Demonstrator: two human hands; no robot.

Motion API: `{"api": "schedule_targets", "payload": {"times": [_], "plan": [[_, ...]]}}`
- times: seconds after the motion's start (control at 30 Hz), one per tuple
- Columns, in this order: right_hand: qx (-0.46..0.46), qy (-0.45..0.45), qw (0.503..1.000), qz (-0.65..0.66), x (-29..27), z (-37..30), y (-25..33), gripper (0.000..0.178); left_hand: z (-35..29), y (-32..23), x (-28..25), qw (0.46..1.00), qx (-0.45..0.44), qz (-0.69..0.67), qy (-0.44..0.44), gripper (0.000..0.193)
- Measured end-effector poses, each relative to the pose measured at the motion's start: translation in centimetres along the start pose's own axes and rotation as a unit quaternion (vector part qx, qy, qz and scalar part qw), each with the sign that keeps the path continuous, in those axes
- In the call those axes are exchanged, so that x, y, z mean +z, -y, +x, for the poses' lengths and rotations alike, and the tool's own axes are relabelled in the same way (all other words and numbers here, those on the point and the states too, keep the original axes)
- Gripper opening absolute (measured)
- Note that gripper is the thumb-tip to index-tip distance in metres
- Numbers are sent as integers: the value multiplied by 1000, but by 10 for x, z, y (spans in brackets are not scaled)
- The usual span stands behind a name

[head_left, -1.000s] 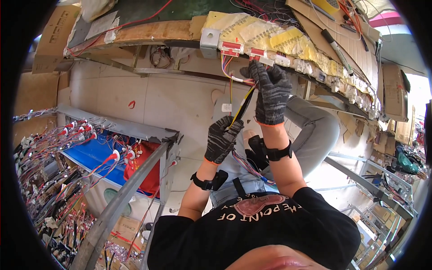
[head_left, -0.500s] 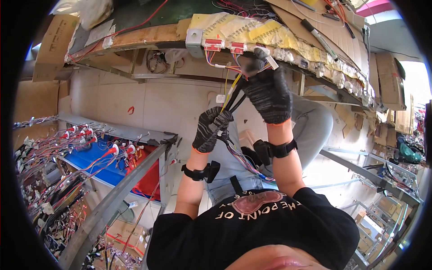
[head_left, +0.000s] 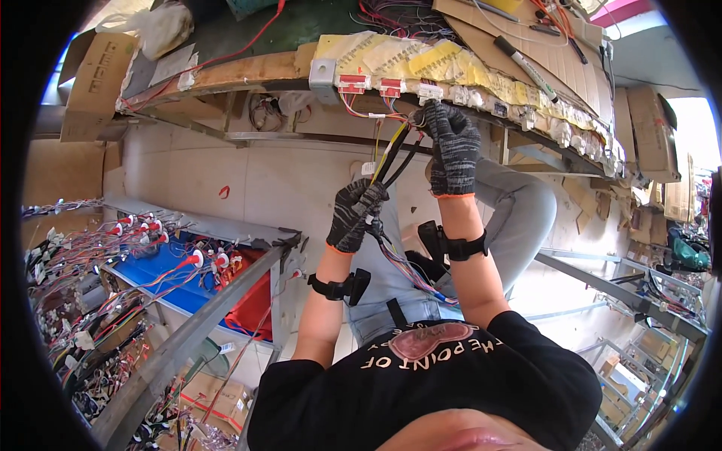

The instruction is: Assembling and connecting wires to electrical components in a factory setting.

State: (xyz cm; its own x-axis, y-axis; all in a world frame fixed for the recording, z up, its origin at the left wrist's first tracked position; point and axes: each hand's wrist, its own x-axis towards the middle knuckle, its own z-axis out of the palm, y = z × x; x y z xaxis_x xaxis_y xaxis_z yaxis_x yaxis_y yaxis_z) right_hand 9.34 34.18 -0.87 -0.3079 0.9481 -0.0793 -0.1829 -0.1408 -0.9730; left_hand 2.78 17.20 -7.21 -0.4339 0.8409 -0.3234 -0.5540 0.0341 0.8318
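Note:
A wire harness (head_left: 390,154) with black sleeves and yellow wires runs between my two gloved hands. My left hand (head_left: 356,213) is closed around its lower part, near a small white tag (head_left: 368,168). Colored wires (head_left: 412,272) trail from below that hand across my lap. At the bench edge my right hand (head_left: 453,146) has its fingers bent in over the wires, just under a white connector (head_left: 430,92). Its fingertips are partly hidden, so what they pinch is unclear. Two red connectors (head_left: 353,83) with wires sit along the same edge to the left.
Yellow-taped sockets line the bench edge (head_left: 519,101). A marker (head_left: 525,68) lies on cardboard above. To the left, a metal frame (head_left: 192,331) stands beside a blue bin (head_left: 169,272) and many hanging wire harnesses. A carton (head_left: 95,84) hangs at the far left.
My right hand has shifted slightly and turned more upright. The white connector, tilted by its fingers before, now lies straight at the bench edge. My left hand has barely moved.

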Motion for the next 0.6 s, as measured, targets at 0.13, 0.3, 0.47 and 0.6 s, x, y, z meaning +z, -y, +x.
{"api": "schedule_targets", "payload": {"times": [0.13, 0.3, 0.47, 0.6], "plan": [[-24, -12, 1000, 13, 6, -4, -5, 12, -4, 0, 0, 999, -29, -1, -16, 19], [9, -57, 998, 30, 15, -5, -5, 12, -7, -1, -2, 999, -42, -6, -1, 19], [-10, 49, 996, -74, -5, 6, 10, 17, -8, -5, 2, 999, -32, 18, 4, 19], [-125, 88, 920, -361, -43, -4, 50, 28, -15, -8, 3, 999, -27, -28, 15, 18]]}}
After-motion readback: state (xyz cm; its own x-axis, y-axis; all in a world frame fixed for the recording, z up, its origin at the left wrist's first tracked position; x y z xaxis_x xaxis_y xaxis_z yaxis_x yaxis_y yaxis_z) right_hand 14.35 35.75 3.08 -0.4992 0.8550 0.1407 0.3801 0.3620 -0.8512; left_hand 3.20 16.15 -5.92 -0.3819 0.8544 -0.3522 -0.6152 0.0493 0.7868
